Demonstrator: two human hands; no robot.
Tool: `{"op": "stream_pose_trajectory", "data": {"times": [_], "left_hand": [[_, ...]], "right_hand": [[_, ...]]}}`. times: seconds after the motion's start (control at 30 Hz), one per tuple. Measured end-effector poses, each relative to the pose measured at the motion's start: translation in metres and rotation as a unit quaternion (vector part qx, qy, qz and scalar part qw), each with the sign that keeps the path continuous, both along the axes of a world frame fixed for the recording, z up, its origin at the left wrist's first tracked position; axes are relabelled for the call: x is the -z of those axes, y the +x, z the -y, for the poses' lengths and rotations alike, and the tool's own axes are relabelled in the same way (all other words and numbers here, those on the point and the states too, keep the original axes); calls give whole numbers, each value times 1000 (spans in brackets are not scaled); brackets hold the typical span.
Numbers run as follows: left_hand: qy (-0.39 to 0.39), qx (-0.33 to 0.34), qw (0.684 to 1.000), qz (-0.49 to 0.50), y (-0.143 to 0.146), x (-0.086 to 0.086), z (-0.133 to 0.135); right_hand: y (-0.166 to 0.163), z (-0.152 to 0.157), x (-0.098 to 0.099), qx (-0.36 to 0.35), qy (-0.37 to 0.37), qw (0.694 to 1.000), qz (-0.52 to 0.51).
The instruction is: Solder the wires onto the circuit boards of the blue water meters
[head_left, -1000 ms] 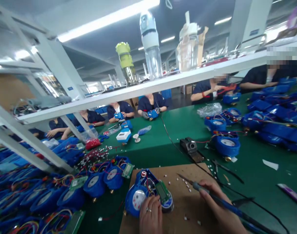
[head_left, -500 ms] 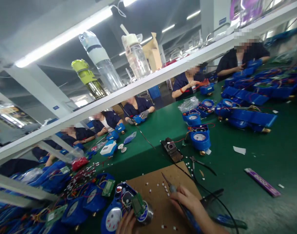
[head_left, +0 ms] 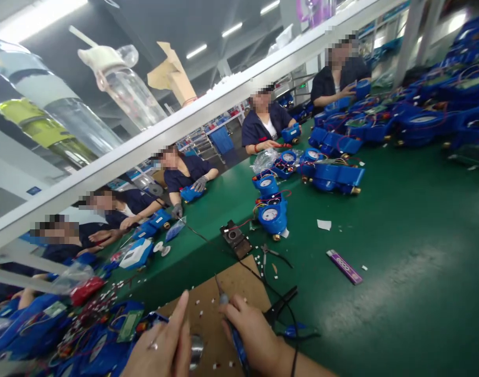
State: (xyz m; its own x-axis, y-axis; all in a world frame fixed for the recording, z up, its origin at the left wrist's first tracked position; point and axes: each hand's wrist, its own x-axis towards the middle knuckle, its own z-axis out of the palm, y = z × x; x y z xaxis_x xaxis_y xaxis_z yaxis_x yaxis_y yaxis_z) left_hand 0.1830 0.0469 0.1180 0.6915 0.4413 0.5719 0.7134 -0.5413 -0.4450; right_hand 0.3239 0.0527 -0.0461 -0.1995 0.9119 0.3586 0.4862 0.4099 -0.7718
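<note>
My right hand point(head_left: 253, 327) is closed around a soldering iron point(head_left: 234, 335), whose pointed tip aims up and away over the brown board point(head_left: 245, 277). To its left, my left hand point(head_left: 160, 343) is raised with the index finger stretched out and a ring on one finger. I see nothing held in it, though its lower fingers are partly hidden. Just beside that hand, a shiny round solder spool point(head_left: 197, 351) peeks out. Behind the left hand, a blue water meter is mostly covered. Tiny white connectors point(head_left: 201, 314) lie scattered on the board.
Pliers point(head_left: 276, 256), a black iron stand point(head_left: 236, 240) and a purple packet point(head_left: 344, 267) lie on the green table point(head_left: 380, 230). Blue meters point(head_left: 271, 217) stand beyond, with more piled at left and right. A white shelf point(head_left: 145, 146) crosses above. Several co-workers sit opposite.
My left hand has risen from beside the meter and solder spool, its index finger now extended. The view has swung right. The soldering iron stays in my right hand over the board.
</note>
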Motion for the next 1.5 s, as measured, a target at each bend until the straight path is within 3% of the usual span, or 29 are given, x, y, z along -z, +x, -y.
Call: {"op": "stream_pose_trajectory", "data": {"times": [0.17,0.33,0.97,1.17,1.27,1.37,1.5], "left_hand": [[1,-78,997,-3,77,-39,-10],[3,-76,997,-7,106,-56,-19],[33,-157,987,-30,95,-75,-47],[-51,-59,993,-86,91,-57,-57],[-45,-58,993,-91,87,-53,-62],[-28,-66,992,-106,83,-54,-70],[8,-98,987,-128,81,-61,-85]], "right_hand": [[5,1,-3,-14,4,999,35],[11,3,-6,-31,2,999,28],[16,-6,-12,-84,-67,993,57],[-1,-16,11,-29,1,998,61],[-16,-22,32,13,51,995,90],[-27,-28,48,38,57,993,101],[-24,-27,43,22,31,995,92]]}}
